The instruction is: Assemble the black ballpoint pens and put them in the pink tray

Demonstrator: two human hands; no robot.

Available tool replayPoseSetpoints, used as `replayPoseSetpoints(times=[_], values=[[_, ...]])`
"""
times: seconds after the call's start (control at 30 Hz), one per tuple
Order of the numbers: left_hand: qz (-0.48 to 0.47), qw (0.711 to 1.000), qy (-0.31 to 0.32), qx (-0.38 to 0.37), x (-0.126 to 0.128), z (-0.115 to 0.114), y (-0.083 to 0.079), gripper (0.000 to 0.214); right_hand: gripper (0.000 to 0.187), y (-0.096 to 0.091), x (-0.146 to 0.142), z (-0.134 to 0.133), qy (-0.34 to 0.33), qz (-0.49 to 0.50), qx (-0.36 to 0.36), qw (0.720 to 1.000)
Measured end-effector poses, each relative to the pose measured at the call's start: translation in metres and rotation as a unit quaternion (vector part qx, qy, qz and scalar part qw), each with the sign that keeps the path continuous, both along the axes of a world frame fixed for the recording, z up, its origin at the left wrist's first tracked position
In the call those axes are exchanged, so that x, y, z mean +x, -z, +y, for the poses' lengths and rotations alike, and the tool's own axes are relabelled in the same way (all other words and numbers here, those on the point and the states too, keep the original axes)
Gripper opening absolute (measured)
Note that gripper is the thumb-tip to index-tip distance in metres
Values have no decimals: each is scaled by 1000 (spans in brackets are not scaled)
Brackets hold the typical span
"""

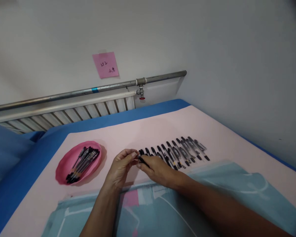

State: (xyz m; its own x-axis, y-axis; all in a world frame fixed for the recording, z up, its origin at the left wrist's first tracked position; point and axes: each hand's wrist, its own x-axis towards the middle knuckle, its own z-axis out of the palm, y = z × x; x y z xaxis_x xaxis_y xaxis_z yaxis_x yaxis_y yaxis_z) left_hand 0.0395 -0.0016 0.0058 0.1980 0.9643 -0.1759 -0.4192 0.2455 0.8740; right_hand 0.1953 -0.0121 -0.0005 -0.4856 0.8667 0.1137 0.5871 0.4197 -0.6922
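A black pen (pixel 143 160) is held between my two hands over the near side of the pink sheet. My right hand (pixel 159 170) is closed around its dark barrel. The fingers of my left hand (pixel 123 164) pinch at its far end; what exactly they grip there is too small to make out. Just beyond and right of my hands, clear pens with black caps (pixel 177 151) lie in slanting, partly overlapping rows. To the left, a pink bowl (pixel 60 163) holds a bunch of similar pens (pixel 82 164).
The pink sheet (pixel 128 138) covers a blue surface (pixel 162 106). Light-blue patterned cloth (pixel 224 181) lies along the near edge. Behind are a white radiator (pixel 88 112), a metal pipe (pixel 64 95) with a red-handled valve (pixel 142 98), and a pink note (pixel 106 65) on the wall.
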Motion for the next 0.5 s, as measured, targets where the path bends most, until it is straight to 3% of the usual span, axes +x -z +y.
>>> replayPoseSetpoints(times=[0.37,0.5], values=[[65,996,-50,45,10,-4,3,16,29,-6,-1,-3,38,-39,14,998],[87,994,-41,55,8,-3,5,17,30,-8,-2,-3,27,12,-14,999]])
